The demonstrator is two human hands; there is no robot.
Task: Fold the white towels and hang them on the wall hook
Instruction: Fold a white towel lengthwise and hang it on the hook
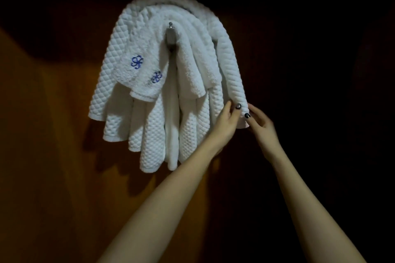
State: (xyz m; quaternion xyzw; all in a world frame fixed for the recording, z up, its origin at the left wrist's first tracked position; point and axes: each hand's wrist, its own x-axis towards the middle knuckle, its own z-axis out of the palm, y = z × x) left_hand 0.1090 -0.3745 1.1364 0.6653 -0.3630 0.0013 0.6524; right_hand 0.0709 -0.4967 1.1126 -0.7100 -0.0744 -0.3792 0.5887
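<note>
High on the dim brown wall (42, 156), a metal wall hook (170, 35) carries a bundle of white towels (156, 126) draped over it, their ends hanging in a fan on both sides. Two smaller towels near the hook each show one of the blue flower emblems (136, 62) on their left ends. The outermost one, a quilted towel (223, 34), arches over all the others from lower left to lower right. Both arms reach up from below to its right end. The left grip (227, 123) pinches that end, thumb on the inner side and dark-nailed fingertips (238, 106) laid across the front of the cloth. The right grip (261, 125) meets it from the outer side, fingers curled onto the same edge, just beside the left fingertips. Shadows of the hanging ends fall on the wall at lower left.
</note>
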